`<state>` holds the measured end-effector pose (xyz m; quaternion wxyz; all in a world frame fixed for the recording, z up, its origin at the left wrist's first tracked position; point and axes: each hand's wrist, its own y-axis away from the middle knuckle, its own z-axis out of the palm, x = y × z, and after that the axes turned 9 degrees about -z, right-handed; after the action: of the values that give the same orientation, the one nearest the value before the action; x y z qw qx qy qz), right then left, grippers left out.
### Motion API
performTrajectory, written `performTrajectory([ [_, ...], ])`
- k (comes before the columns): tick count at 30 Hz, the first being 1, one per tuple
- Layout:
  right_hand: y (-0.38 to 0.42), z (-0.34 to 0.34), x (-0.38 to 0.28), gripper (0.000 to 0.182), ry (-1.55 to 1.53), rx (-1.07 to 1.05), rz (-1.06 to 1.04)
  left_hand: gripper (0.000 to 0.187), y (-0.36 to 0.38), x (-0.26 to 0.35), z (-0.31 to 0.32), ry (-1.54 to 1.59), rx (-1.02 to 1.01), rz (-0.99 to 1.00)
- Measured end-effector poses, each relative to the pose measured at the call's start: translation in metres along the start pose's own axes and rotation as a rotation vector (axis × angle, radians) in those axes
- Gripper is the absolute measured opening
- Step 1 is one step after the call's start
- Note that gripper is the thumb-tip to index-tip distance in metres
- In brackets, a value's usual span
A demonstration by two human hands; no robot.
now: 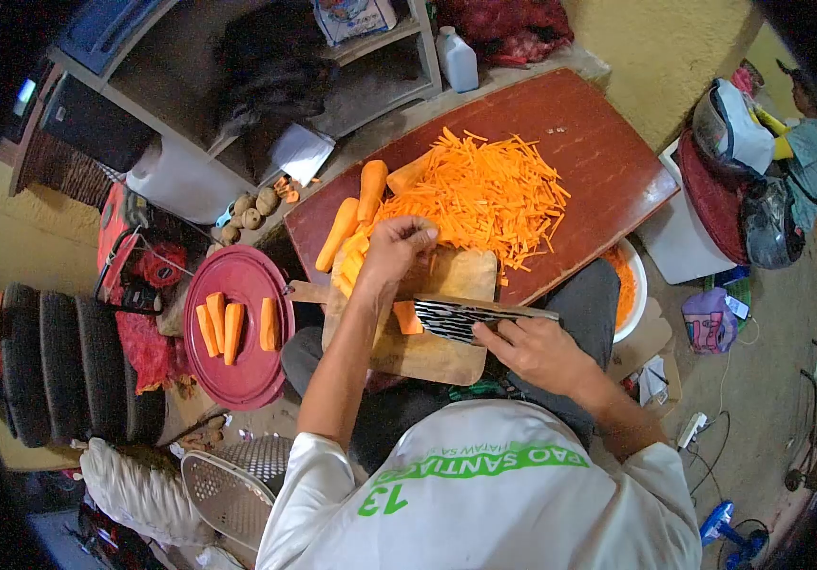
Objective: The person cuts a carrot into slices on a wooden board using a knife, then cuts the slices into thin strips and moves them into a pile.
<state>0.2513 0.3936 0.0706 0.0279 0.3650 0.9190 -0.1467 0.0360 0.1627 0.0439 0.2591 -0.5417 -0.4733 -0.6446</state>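
My right hand (537, 351) grips a broad knife (451, 319) whose blade has a dark, streaked pattern. The blade lies over a wooden cutting board (442, 366), with an orange carrot piece (408, 318) beside its left end. My left hand (401, 249) hangs over the board's far side with the fingertips pinched together; whatever they hold, if anything, I cannot make out. Just beyond it rises a big heap of carrot strips (484, 190). Whole peeled carrots (372, 190) lie left of the heap, and thicker cut pieces (349, 266) show behind my left wrist.
The board rests at the near edge of a red-brown table (608, 142). Several carrots (233, 332) lie on a round red lid (204, 375) at left. A white bowl (638, 294) with grated carrot stands at right. Behind the table is a white jug (457, 62).
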Motion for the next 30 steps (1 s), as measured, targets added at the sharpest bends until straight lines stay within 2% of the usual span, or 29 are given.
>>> performTrajectory([
  [4,0.005,0.019,-0.006,0.047,-0.08,0.14,0.122,0.014,-0.03,0.039,0.006,-0.147,0.095,0.241],
  [5,0.005,0.022,-0.008,0.048,-0.088,0.152,0.129,0.021,-0.037,0.046,0.006,-0.2,0.083,0.256],
  [7,0.006,0.026,-0.011,0.048,-0.103,0.177,0.147,0.021,-0.053,0.049,0.005,-0.286,0.081,0.332],
  [11,0.006,0.027,-0.017,0.046,-0.128,0.111,0.189,0.023,-0.056,0.045,0.007,-0.41,0.154,0.417],
  [13,0.002,0.018,-0.016,0.043,-0.156,0.052,0.197,0.021,-0.046,0.036,0.007,-0.372,0.243,0.43],
  [16,-0.005,0.012,-0.009,0.045,-0.183,0.216,0.221,0.019,-0.019,0.022,-0.002,-0.382,0.338,0.436],
  [19,-0.022,-0.022,0.003,0.042,-0.309,-0.094,0.382,0.019,0.019,0.0,-0.017,-0.357,0.36,0.348],
  [22,-0.034,-0.006,0.034,0.041,-0.375,-0.025,0.309,0.026,0.065,-0.028,-0.028,-0.33,0.335,0.262],
  [23,-0.042,-0.01,0.046,0.037,-0.492,-0.068,0.322,0.029,0.079,-0.036,-0.03,-0.325,0.323,0.24],
  [25,-0.055,-0.01,0.074,0.033,-0.56,-0.033,0.363,0.036,0.105,-0.03,-0.034,-0.567,0.238,0.32],
  [27,-0.064,-0.012,0.091,0.032,-0.56,0.018,0.385,0.046,0.127,-0.044,-0.033,-0.682,0.276,0.288],
  [30,-0.072,-0.018,0.092,0.032,-0.551,0.105,0.404,0.045,0.13,-0.056,-0.033,-0.715,0.226,0.325],
])
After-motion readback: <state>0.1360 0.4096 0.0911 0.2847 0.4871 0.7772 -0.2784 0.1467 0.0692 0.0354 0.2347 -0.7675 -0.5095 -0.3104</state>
